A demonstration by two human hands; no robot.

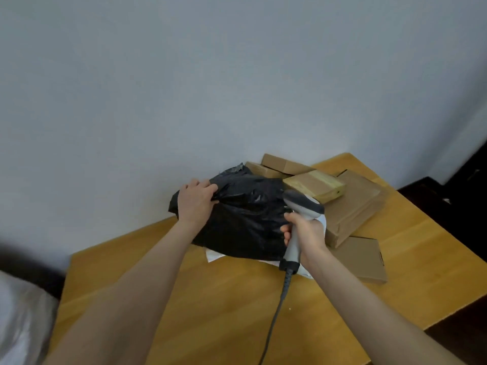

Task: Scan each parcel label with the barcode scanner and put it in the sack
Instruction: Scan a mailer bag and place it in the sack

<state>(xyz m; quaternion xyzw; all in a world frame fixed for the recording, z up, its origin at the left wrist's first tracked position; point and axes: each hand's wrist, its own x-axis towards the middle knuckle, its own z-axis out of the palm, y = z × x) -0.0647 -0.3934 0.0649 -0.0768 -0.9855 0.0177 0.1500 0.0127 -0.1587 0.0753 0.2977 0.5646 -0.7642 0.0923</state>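
A black plastic bag (pixel 250 219) was seen lying on the wooden table (pixel 210 299) towards the far edge, close to the wall (pixel 237 75). Its far left end was gripped by the left hand (pixel 196 202), the fingers curled into the crumpled plastic. The barcode scanner (pixel 301 204) was held upright by the right hand (pixel 307 237) at the bag's right side, the fingers wrapped around the handle (whether the trigger was pressed could not be told). Its cable (pixel 276 312) was trailed back over the table to the near edge. A white packet (pixel 214 255) was partly covered by the bag. Cardboard boxes were stacked at the far right corner: a taped box (pixel 315 185) was set on a large flat box (pixel 353 206), with two more boxes (pixel 284 164) behind against the wall. A thin cardboard envelope (pixel 365 259) was laid near the right edge.
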